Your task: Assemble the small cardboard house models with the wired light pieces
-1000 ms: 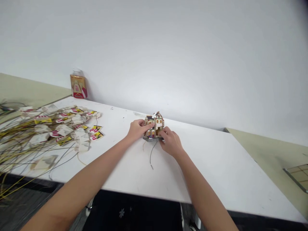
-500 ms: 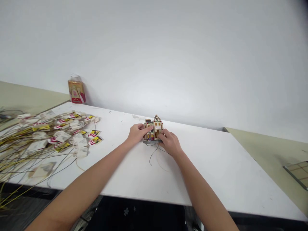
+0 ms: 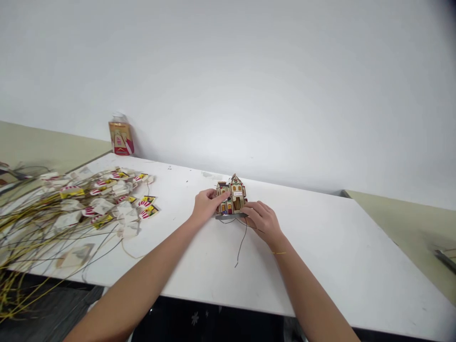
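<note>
A small model house with yellow windows, a white sign and a dark grey base stands upright between my hands on the white table. My left hand grips its left side, with the thumb across the front wall. The fingers of my right hand curl at the lower right front, by the doorway and base. What those fingertips pinch is too small to make out, though they appear to touch the house. A dark thin wire hangs from under the base and trails over the table toward me.
On the left lies a pile of white pieces with red-striped and yellow parts, tangled with long yellow and dark wires. A bottle with a red and tan label stands at the back left, against the wall.
The view has shifted slightly, so everything sits a little further right and lower. My right hand's fingers have straightened somewhat at the doorway, and the dark wire now hangs straighter.
</note>
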### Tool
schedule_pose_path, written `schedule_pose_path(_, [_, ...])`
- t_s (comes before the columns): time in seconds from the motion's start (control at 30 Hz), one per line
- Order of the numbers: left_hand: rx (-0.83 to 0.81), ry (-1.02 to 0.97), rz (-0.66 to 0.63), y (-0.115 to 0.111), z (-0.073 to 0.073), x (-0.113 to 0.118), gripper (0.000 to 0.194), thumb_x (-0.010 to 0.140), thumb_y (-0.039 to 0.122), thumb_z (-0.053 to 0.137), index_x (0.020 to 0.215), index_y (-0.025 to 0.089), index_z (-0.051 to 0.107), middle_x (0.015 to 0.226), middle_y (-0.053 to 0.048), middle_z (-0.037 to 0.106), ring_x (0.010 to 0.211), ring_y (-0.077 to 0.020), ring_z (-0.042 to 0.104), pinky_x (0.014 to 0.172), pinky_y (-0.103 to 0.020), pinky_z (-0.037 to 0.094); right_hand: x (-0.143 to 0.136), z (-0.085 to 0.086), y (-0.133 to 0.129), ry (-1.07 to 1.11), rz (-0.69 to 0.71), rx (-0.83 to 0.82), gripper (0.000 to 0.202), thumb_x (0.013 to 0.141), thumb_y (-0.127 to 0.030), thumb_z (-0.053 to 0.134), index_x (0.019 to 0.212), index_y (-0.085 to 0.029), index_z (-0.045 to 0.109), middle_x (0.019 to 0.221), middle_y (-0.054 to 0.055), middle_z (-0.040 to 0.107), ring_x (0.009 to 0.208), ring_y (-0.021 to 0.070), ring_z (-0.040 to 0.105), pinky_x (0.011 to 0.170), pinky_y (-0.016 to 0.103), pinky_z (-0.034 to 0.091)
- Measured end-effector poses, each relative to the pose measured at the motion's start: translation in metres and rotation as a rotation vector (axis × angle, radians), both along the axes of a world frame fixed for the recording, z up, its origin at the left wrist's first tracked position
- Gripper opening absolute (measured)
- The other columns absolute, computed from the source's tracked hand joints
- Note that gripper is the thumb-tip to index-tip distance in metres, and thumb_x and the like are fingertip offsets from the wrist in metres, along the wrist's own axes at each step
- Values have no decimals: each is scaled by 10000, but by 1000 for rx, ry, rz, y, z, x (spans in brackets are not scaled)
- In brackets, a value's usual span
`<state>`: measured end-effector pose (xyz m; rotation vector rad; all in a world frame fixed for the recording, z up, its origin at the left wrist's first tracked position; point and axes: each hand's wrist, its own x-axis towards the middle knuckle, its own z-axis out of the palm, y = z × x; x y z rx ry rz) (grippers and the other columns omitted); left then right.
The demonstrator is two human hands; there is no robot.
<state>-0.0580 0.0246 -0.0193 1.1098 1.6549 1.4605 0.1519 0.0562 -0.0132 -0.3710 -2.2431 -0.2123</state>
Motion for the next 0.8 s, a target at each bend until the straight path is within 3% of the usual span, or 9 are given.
schedule_pose_path(0.07, [-21,24,-1,0,-2,0,544,607,629,706,540,188,396,514,53,329,500,-85,340,484,-236,221,1,-1,-1,13,6,-19,36,896,-182,561,889,-192,595,905,51,672,733,127,543,626,243,430])
schedule_pose_path(0.23, [-50,44,-3,-1,-2,1,558,616,643,689,531,188,378,508,51,330,500,-88,349,490,-241,222,4,-1,-2,-9,-38,0,172,880,-130,534,736,-207,589,940,37,684,693,112,525,599,232,408])
schedule_pose_path(0.8, [10,84,-12,3,6,0,584,638,624,688,531,194,307,523,54,283,510,-82,299,500,-240,203,0,0,-2,32,-8,-12,223,860,-242,631,639,-214,613,832,30,664,741,127,536,656,244,444])
